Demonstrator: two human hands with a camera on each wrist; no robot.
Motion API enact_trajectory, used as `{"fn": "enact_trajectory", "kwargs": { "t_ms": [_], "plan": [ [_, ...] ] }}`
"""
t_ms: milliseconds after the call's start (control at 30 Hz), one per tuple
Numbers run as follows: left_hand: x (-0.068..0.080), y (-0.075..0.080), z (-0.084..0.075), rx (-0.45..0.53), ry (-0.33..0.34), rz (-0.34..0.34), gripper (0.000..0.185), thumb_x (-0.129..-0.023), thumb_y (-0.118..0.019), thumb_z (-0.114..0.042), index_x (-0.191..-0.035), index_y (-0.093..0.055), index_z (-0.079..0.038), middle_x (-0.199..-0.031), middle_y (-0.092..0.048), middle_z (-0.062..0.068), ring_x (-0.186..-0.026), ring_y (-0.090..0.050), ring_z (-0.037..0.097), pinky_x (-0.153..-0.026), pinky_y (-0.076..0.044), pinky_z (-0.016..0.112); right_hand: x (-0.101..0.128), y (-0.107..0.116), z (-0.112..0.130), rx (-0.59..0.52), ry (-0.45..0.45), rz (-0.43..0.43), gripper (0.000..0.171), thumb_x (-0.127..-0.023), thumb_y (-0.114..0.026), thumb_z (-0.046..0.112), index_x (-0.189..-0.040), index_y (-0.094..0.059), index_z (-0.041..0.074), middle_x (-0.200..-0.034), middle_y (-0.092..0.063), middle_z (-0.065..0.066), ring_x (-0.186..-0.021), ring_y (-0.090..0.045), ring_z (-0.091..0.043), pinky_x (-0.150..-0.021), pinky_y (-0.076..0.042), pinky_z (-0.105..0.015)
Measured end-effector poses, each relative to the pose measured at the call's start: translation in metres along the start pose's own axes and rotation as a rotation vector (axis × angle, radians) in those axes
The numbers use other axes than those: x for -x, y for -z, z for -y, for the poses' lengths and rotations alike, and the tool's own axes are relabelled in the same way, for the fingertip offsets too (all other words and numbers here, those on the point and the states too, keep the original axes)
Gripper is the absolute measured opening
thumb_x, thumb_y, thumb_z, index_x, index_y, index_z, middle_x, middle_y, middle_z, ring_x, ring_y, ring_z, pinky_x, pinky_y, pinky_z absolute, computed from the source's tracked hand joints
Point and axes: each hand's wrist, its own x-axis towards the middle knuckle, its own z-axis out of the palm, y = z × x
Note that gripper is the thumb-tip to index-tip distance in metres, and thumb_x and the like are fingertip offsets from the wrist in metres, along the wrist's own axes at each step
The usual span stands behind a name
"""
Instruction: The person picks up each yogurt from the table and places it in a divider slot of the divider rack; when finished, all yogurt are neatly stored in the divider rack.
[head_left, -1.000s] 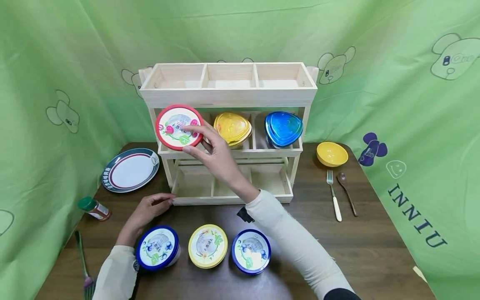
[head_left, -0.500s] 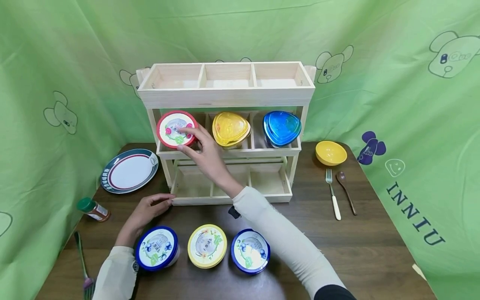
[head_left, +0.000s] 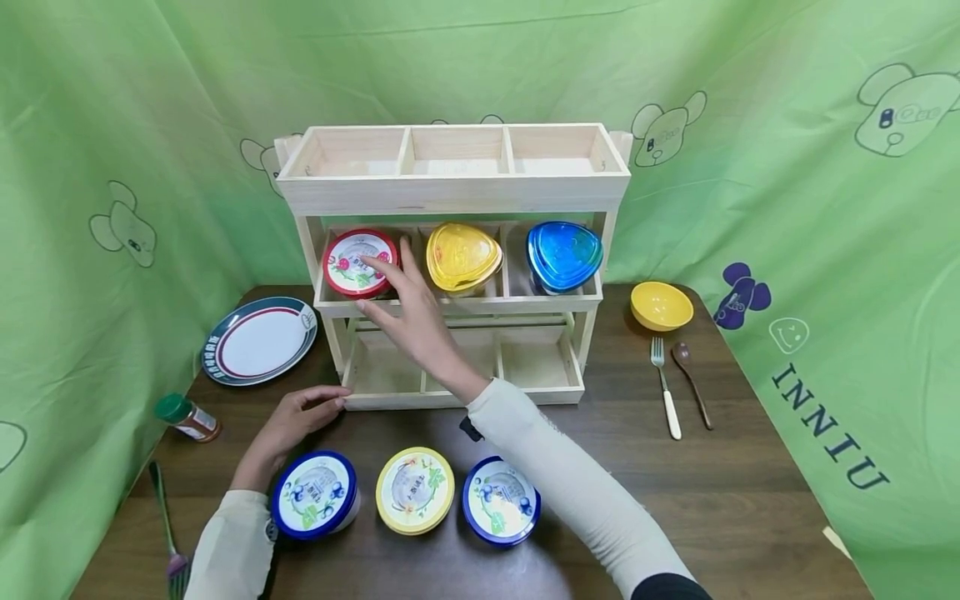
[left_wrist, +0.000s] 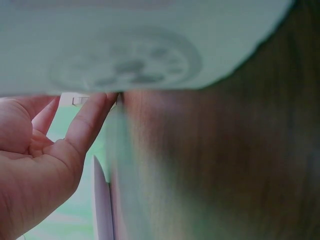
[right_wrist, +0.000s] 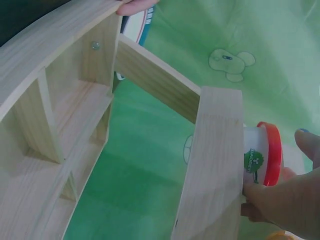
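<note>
A red-lidded tub sits tilted in the left compartment of the middle shelf of a wooden rack. My right hand reaches in to it with straight fingers. One fingertip lies on the lid and the thumb is by the shelf's front rail. The right wrist view shows the red-lidded tub behind the rail, with the right hand against it. My left hand rests on the table, fingertips at the rack's lower left corner, holding nothing. In the left wrist view the left hand is relaxed.
A yellow lidded container and a blue one fill the shelf's other compartments. Three tubs stand near the front edge: blue-lidded, yellow-lidded, blue-lidded. Left: plate, spice bottle, fork. Right: yellow bowl, fork, spoon.
My right hand carried the red-lidded tub down and back into the left middle compartment, and its fingers have straightened. The left hand has stayed put.
</note>
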Motion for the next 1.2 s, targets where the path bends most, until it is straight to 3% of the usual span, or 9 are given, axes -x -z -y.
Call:
{"fn": "enact_trajectory", "kwargs": {
  "t_ms": [200,433,567,733,800,1033,1200],
  "plan": [
    [0.001,0.000,0.001,-0.022,0.006,0.002,0.041,-0.113,-0.062,-0.021,-0.147,-0.064,0.002,-0.149,-0.063,0.021,-0.133,-0.062,0.027,-0.100,-0.057,0.025,0.015,0.003,0.004,0.018,0.055,0.030,0.058,-0.105,-0.077,0.020,-0.159,-0.057,0.013,-0.181,-0.007,-0.017,-0.165,-0.016,-0.031,-0.129,-0.029,-0.053],
    [0.001,0.000,-0.001,-0.015,-0.008,-0.003,0.043,-0.113,-0.063,-0.021,-0.147,-0.063,0.005,-0.146,-0.065,0.022,-0.129,-0.064,0.021,-0.099,-0.057,0.024,0.042,0.020,0.020,0.028,0.087,0.079,0.060,-0.105,-0.076,0.019,-0.161,-0.053,0.013,-0.182,-0.009,-0.010,-0.166,-0.011,-0.025,-0.130,-0.027,-0.054],
    [0.002,0.000,-0.002,-0.020,-0.008,-0.009,0.042,-0.113,-0.063,-0.021,-0.147,-0.063,0.004,-0.146,-0.065,0.022,-0.128,-0.064,0.018,-0.099,-0.057,0.023,0.053,0.033,0.030,-0.005,0.121,0.105,0.059,-0.105,-0.076,0.018,-0.160,-0.054,0.013,-0.181,-0.018,-0.011,-0.165,-0.019,-0.024,-0.130,-0.027,-0.054],
    [0.003,0.001,0.001,-0.009,-0.001,-0.014,0.043,-0.112,-0.064,-0.022,-0.147,-0.063,0.003,-0.147,-0.065,0.019,-0.125,-0.064,0.014,-0.097,-0.056,0.022,0.057,0.052,0.035,-0.111,0.162,0.132,0.057,-0.106,-0.074,0.014,-0.159,-0.054,0.008,-0.180,-0.023,-0.008,-0.163,-0.027,-0.022,-0.126,-0.037,-0.044],
    [0.003,0.000,0.002,-0.003,0.004,-0.014,0.043,-0.112,-0.064,-0.022,-0.147,-0.064,0.003,-0.147,-0.065,0.018,-0.125,-0.064,0.013,-0.097,-0.057,0.022,0.059,0.062,0.033,-0.145,0.167,0.115,0.055,-0.107,-0.072,0.013,-0.158,-0.054,0.006,-0.179,-0.026,-0.008,-0.162,-0.030,-0.021,-0.123,-0.041,-0.039],
    [0.002,-0.002,0.001,0.013,0.017,-0.017,0.040,-0.112,-0.063,-0.019,-0.145,-0.065,0.003,-0.147,-0.064,0.019,-0.124,-0.065,0.013,-0.098,-0.057,0.023,0.080,0.104,0.018,-0.197,0.123,0.015,0.046,-0.108,-0.068,0.008,-0.152,-0.057,0.001,-0.158,-0.057,-0.012,-0.148,-0.053,-0.028,-0.121,-0.045,-0.043],
    [0.001,-0.002,0.001,0.008,0.020,-0.014,0.039,-0.113,-0.062,-0.018,-0.145,-0.066,0.002,-0.147,-0.064,0.019,-0.125,-0.065,0.014,-0.099,-0.058,0.024,0.103,0.136,-0.003,-0.204,0.071,-0.023,0.042,-0.109,-0.065,0.007,-0.150,-0.060,0.001,-0.152,-0.062,-0.012,-0.142,-0.058,-0.031,-0.115,-0.051,-0.039]
  ]
}}
